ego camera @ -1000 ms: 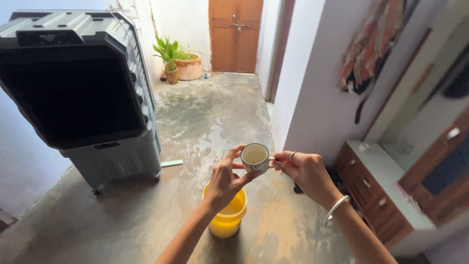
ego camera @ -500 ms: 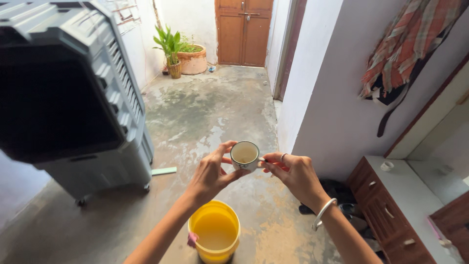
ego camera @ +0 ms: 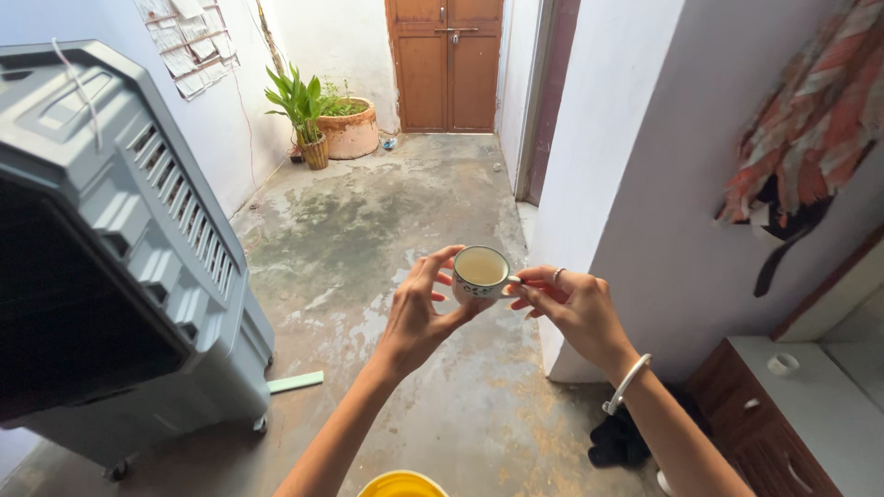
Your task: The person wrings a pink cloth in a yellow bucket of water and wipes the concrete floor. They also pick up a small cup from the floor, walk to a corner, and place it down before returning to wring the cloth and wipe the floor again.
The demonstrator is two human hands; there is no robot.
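Note:
A small white cup (ego camera: pixel 480 272) with a dark pattern and pale liquid inside is held up in front of me over the concrete floor. My left hand (ego camera: pixel 421 313) cups its left side and underside. My right hand (ego camera: pixel 573 308), with a ring and a white bangle at the wrist, pinches the handle on the right. The cup stays upright.
A big grey air cooler (ego camera: pixel 110 267) on wheels fills the left. A yellow bucket's rim (ego camera: pixel 402 483) shows at the bottom edge. Potted plants (ego camera: pixel 327 120) and a brown door (ego camera: pixel 447 64) stand at the far end. A wooden cabinet (ego camera: pixel 792 423) sits at the lower right, dark footwear (ego camera: pixel 622 440) beside it, cloth (ego camera: pixel 810 129) hanging above.
The view has moved forward and tilted up: the yellow bucket has slid down to the bottom edge and the cooler has shifted left. Both hands keep the cup in the same grip.

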